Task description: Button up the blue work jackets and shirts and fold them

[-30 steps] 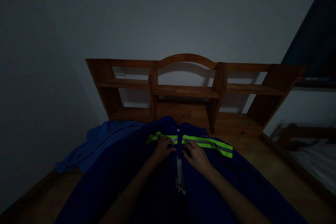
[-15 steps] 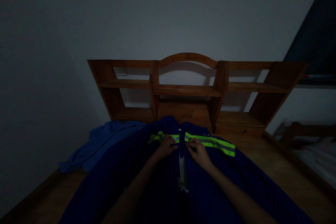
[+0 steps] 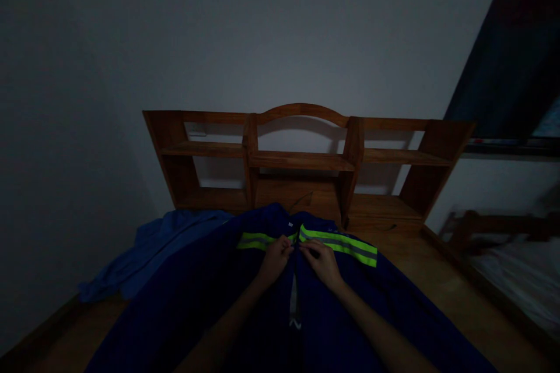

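Dark-blue jacket (image 3: pixel 324 320): spread before wooden shelf (image 3: pixel 301 161) | my left hand (image 3: pixel 275 261), right hand (image 3: pixel 324 267): fingers (image 3: pixel 283 245) narrow, pinching jacket's front edges | lighter-blue cloth (image 3: pixel 172 242): before shelf's left end

Left hand (image 3: pixel 273 259), right hand (image 3: pixel 324 265) pinching; forearms (image 3: pixel 371 322) converging, 2.

The hands (image 3: pixel 275 261) are viewed from 1 head-worn camera, close above and behind them, facing forward and down.

Narrow gap between left hand (image 3: pixel 275 260) and right hand (image 3: pixel 324 265), open air above jacket (image 3: pixel 319 326), wooden shelf (image 3: pixel 301 160) blocking beyond
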Available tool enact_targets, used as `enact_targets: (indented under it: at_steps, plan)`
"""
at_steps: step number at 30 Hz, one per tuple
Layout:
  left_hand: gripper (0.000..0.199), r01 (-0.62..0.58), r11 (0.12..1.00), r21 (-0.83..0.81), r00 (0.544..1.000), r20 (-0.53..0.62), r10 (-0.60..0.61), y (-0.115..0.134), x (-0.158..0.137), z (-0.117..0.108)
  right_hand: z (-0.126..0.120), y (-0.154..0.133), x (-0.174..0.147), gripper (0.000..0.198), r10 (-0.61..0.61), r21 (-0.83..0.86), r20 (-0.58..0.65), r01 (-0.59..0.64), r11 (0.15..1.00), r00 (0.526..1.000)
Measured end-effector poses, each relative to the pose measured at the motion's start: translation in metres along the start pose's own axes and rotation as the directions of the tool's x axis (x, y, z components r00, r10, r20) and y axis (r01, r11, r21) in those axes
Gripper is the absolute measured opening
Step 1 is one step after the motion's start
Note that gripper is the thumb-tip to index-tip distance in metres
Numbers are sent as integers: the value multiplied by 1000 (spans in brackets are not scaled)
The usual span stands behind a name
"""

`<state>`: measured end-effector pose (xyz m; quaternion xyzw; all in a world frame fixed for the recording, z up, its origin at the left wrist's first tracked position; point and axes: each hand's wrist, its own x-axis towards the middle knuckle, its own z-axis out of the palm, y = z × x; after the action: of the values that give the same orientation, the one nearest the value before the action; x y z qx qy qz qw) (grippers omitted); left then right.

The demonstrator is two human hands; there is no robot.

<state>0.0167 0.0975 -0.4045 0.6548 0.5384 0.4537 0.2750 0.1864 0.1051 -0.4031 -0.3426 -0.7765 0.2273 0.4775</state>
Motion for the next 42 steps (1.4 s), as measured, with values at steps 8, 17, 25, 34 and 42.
enact_targets:
  at_steps: [8,17,25,34,42]
  plan:
    - [7,-54,998,-33,996,-70,52,-5,-6,1,-2,-3,1,19,37,35,7,-37,999,999]
    - [12,30,965,-259,999,23,-25,-16,1,2,-1,0,3,14,25,63,-39,-23,998,999]
    - [18,112,897,-427,993,88,-82,-9,-1,-1,-2,-1,3,15,70,84,1,-70,994,998]
    - [13,71,917,-391,997,48,-56,-2,-4,-2,3,13,3,23,244,291,127,-271,918,961]
    - [33,159,922,-353,986,0,-170,6,-11,3,4,12,2,24,211,287,157,-249,925,965]
